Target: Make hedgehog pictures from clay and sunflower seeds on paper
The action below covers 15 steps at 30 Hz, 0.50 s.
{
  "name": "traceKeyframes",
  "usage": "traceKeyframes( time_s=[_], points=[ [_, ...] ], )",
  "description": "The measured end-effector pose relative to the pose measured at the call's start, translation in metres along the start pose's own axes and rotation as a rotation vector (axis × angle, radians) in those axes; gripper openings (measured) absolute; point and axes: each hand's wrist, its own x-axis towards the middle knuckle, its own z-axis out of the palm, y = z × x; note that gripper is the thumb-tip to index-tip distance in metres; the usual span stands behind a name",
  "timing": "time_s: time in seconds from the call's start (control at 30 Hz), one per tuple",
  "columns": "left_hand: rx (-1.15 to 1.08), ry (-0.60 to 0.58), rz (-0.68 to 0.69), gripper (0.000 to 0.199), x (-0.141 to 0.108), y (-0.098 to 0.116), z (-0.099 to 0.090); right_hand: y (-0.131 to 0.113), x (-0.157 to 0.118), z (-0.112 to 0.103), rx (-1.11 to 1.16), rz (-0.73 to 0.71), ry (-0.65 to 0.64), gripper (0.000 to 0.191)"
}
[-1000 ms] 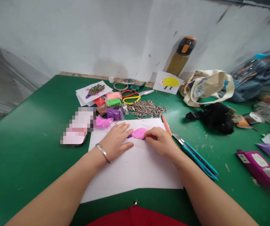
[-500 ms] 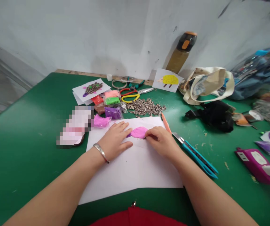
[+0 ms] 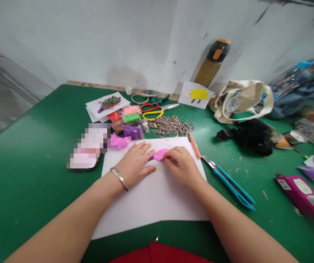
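On a white paper sheet lies a flattened oval of pink clay with a purple clay tip at its left. My left hand rests flat on the sheet, fingers stretched, its fingertips beside the purple tip. Over the right part of the pink oval, my right hand is closed in a pinch. A small dark sliver at its fingertips looks like a sunflower seed, mostly hidden by the fingers. A loose pile of sunflower seeds sits just beyond the sheet.
Bagged clay, scissors and a picture card lie beyond the sheet. A phone is at left; a blue utility knife and orange clay stick at right. Behind stand a bottle and cloth bag.
My right hand has shifted a little left over the pink clay, covering more of its right part. My left hand stays flat in place on the paper.
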Motion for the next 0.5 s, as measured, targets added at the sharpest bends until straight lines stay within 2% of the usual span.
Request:
traceKeyframes(
  time_s=[0.23,0.4,0.5],
  points=[
    [-0.013,0.016,0.008,0.049,-0.0002,0.0,0.0,0.0042,0.0008,0.0,-0.045,0.01,-0.06,0.017],
    [-0.024,0.0,0.002,0.051,0.0001,0.0013,-0.001,0.0063,0.0009,-0.0015,-0.032,-0.007,-0.008,0.016],
    [-0.024,-0.006,0.001,0.052,0.0,0.0013,-0.0013,0.0067,0.0008,-0.0024,-0.06,0.002,-0.036,0.017]
  ],
)
